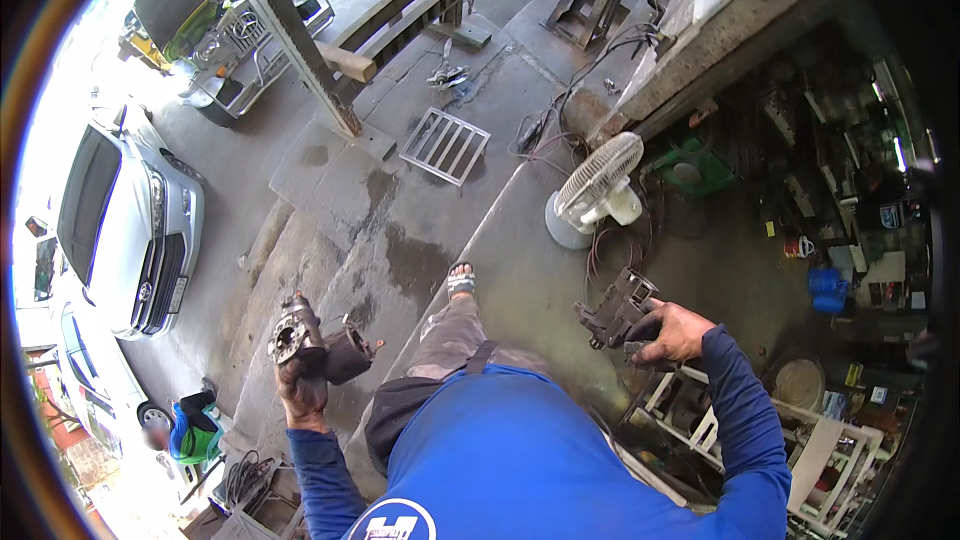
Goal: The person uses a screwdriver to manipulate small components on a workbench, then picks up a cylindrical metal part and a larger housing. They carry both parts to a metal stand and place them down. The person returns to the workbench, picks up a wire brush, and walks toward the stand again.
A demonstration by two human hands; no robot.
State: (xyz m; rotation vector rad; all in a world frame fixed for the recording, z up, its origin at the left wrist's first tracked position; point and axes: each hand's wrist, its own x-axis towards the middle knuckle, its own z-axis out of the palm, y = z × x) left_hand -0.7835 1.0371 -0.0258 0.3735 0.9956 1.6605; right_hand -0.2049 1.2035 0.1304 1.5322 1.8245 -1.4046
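Several fingers of the left hand [304, 398] cup a dark motor-like part [328, 352] from below, probably to bear its bulk; those of the right hand [676, 332] grip a blocky metal part [617, 312] by one end, perhaps leaving its face visible. Both are above the floor [535, 290]; beyond stands a fan [600, 180], then a slatted frame [461, 121] lies flat.

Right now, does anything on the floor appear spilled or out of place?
Yes: a dark, wet-looking patch stains the concrete floor left of the sandalled foot, perhaps spilled fluid. Cables lie tangled beside the fan, which looks untidy.
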